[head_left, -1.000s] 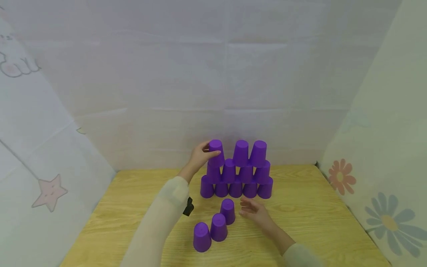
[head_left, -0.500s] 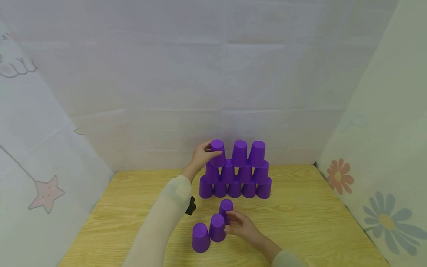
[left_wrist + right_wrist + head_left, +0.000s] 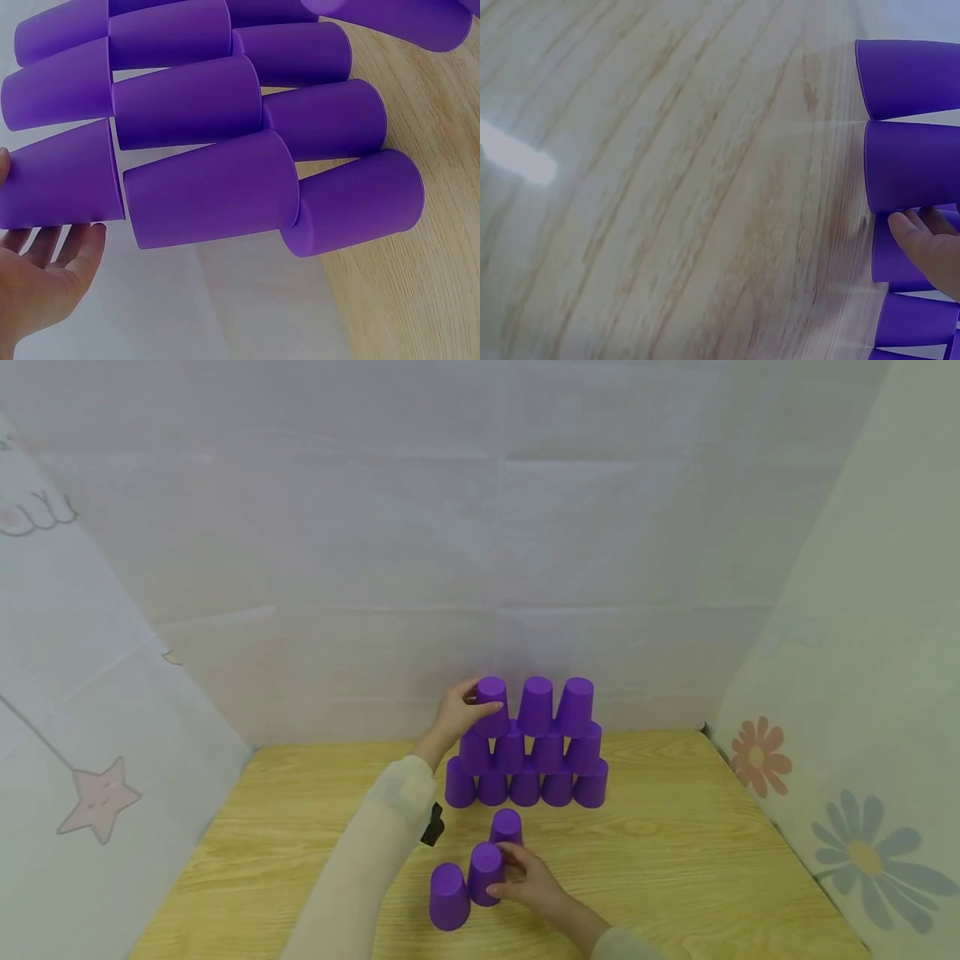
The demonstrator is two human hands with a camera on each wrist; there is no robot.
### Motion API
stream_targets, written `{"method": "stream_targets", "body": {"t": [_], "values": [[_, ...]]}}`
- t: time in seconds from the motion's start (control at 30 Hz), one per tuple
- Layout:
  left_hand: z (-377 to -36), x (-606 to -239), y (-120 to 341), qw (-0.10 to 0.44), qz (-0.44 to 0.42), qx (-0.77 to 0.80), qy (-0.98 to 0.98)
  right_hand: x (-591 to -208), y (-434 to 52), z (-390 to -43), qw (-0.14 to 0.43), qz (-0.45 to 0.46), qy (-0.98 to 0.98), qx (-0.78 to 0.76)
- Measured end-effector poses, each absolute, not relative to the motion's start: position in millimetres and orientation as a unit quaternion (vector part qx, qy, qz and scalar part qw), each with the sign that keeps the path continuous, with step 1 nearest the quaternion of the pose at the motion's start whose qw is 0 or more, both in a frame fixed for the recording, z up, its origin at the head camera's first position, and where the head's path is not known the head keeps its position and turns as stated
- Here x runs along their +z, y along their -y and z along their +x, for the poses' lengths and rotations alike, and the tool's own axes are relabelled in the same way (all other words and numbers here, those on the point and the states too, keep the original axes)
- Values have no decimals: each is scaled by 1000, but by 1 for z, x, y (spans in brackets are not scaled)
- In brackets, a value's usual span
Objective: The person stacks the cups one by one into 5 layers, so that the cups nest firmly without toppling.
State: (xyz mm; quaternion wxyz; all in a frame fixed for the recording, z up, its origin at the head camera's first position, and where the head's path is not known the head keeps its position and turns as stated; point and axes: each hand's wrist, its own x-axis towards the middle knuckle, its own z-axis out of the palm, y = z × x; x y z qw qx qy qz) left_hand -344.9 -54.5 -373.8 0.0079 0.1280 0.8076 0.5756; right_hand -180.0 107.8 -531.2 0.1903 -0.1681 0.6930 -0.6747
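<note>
Upside-down purple cups (image 3: pixel 525 785) stand stacked in three tiers at the back of the table. My left hand (image 3: pixel 453 714) holds the left cup of the top tier (image 3: pixel 492 718), thumb in front and fingers behind. In the left wrist view, a narrow gap separates this held cup (image 3: pixel 60 180) from its neighbour (image 3: pixel 214 191). Nearer the front, my right hand (image 3: pixel 536 887) grips the middle loose cup (image 3: pixel 484 868) low on its right side; in the right wrist view the thumb tip (image 3: pixel 900 225) is right at its edge. Its far fingers are mostly hidden.
One loose cup (image 3: pixel 449 897) stands to the left of the middle one, another (image 3: pixel 506 828) just behind it. A small black piece (image 3: pixel 432 825) sits at my left wrist. The wooden table (image 3: pixel 675 843) ends at white sheet walls (image 3: pixel 360 610).
My left hand has shifted the top-left cup slightly right, narrowing the gap beside it. The right hand has moved left and nearer, past the rear loose cup, around the middle one.
</note>
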Motion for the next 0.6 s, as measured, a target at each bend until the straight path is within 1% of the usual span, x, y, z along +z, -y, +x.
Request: {"method": "stream_targets", "body": {"t": [0.23,0.6], "values": [[-346,-376,54,4,129,574,-809,-536,-101,-181,172,-169,-711,-660],[-346,-376,54,7,127,576,-808,-536,-90,-181,120,-157,-752,-629]]}}
